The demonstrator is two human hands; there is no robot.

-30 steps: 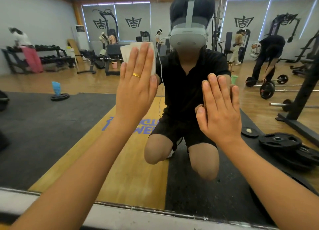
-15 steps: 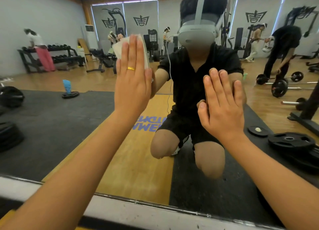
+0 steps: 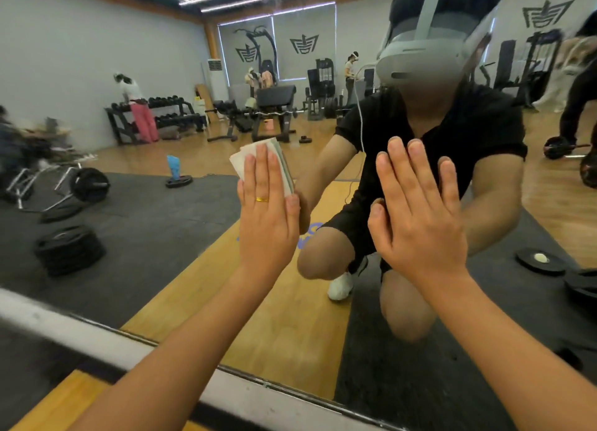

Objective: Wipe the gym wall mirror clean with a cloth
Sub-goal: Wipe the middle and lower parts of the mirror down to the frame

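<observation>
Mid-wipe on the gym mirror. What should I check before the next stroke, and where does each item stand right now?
1. Cloth pressed between left hand and mirror: ok, the hand lies flat over it.
2. Cloth folded, not bunched: ok, its edges show past the hand.
3. Right hand off the mirror: not ok, it lies flat against the surface and may leave prints.
4. Cloth clean and damp enough: cannot tell.
5. Streaks left on the mirror: cannot tell, the reflections hide them.
</observation>
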